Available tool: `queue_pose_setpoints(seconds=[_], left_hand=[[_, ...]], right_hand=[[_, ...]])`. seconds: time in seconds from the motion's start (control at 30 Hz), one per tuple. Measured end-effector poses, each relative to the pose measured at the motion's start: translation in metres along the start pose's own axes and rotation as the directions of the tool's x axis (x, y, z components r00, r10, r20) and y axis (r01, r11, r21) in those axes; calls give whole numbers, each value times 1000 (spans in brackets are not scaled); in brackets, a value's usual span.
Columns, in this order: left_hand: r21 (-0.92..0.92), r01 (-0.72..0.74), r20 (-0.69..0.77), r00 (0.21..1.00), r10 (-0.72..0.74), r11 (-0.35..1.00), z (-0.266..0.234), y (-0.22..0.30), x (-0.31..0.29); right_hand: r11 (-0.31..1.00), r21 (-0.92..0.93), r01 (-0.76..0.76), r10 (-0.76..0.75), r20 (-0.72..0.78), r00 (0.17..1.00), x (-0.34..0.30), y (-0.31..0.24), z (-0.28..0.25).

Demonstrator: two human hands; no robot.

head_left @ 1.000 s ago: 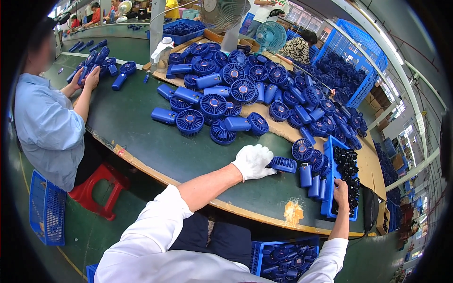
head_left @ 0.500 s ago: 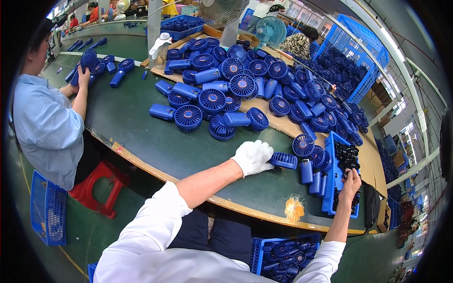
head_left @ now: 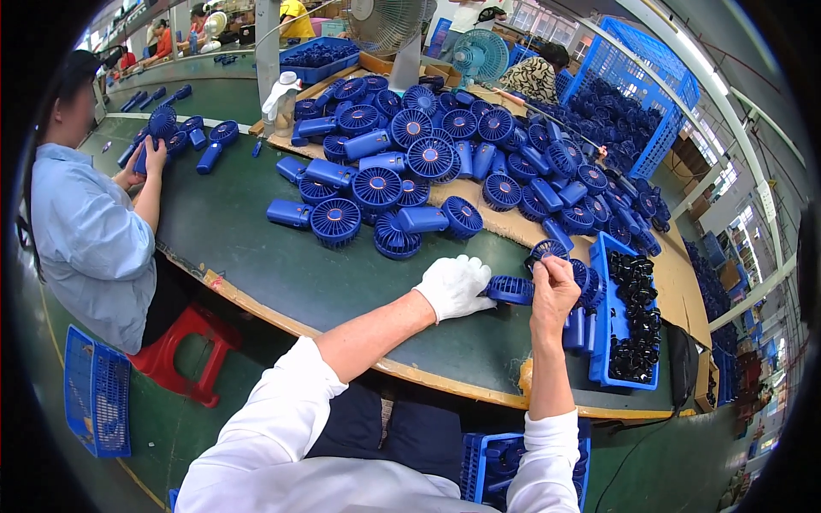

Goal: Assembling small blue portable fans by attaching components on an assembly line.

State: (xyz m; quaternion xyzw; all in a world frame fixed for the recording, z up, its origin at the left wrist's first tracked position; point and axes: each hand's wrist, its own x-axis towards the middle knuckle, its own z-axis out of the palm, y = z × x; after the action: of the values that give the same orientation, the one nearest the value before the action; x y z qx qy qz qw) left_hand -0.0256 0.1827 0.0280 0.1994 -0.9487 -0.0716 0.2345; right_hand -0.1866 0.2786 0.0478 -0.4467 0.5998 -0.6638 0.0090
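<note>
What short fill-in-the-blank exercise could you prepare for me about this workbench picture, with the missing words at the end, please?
1. The left hand, which holds a round, ribbed blue plastic fan, wears a white fabric ____.
2. The right hand wears nothing, so it is ____.
3. The small shiny parts in the long, shallow blue plastic tray are ____ in colour.
4. The low plastic stool at the left is ____ in colour.

Missing words: glove; bare; black; red.
</note>
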Motion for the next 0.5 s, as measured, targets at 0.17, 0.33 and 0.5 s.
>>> queue_pose_setpoints(seconds=[0.17,0.33,0.5], left_hand=[[7,-19,-4,1000,19,1000,0,1,1],[31,-78,14,997,78,996,-2,-7,1],[-227,182,43,983,-176,957,-17,-7,3]], right_hand=[[998,-39,55,-62,-188,980,-2,22,2],[990,-135,39,-69,-223,972,-5,23,-1],[951,-283,124,-186,-205,961,-7,19,-2]])
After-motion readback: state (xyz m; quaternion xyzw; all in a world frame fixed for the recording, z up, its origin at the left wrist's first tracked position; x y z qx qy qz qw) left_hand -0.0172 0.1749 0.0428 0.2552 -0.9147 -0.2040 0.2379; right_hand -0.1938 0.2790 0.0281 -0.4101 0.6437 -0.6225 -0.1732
